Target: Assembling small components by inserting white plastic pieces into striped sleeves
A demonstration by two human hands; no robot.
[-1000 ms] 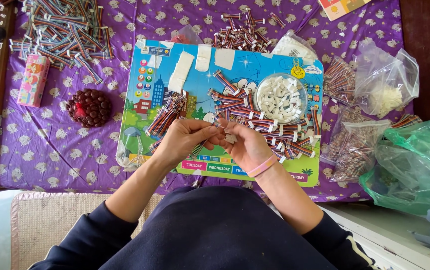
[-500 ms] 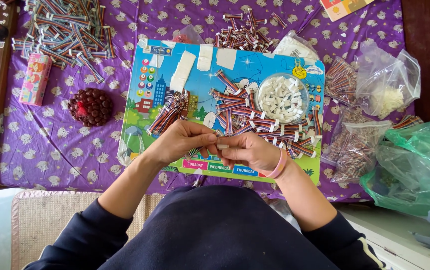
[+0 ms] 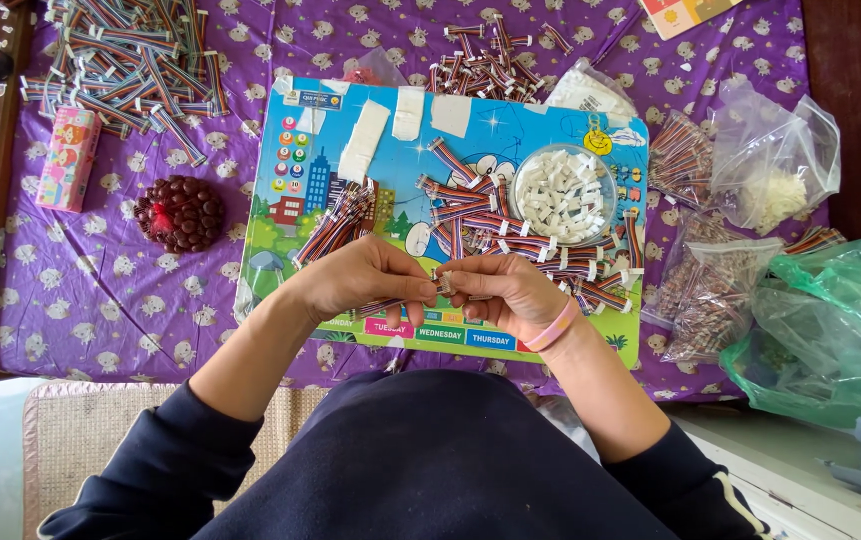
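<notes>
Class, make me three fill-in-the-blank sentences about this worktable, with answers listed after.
1. Both hands pinch one striped ribbon cable above the colourful ____.
2. The white connectors lie in a round, clear ____.
3. The right hand has a ____ band at its wrist.
Answers: board; dish; pink

A purple cloth table cover (image 3: pixel 100 300) printed with small pale cartoon figures lies under a bright blue cartoon picture board (image 3: pixel 510 125) edged with red, green and blue label strips. Rainbow-striped flat ribbon cable pieces (image 3: pixel 335 222) with multicoloured wires sit beside a clear round dish of white plastic connectors (image 3: pixel 562 192), and a dark maroon beaded ball (image 3: pixel 180 212) has a red centre. A pink rubber wristband (image 3: pixel 553 326) meets dark navy sleeves (image 3: pixel 165 470), near a translucent green plastic bag (image 3: pixel 835 330) and a pink printed carton (image 3: pixel 68 158).
</notes>
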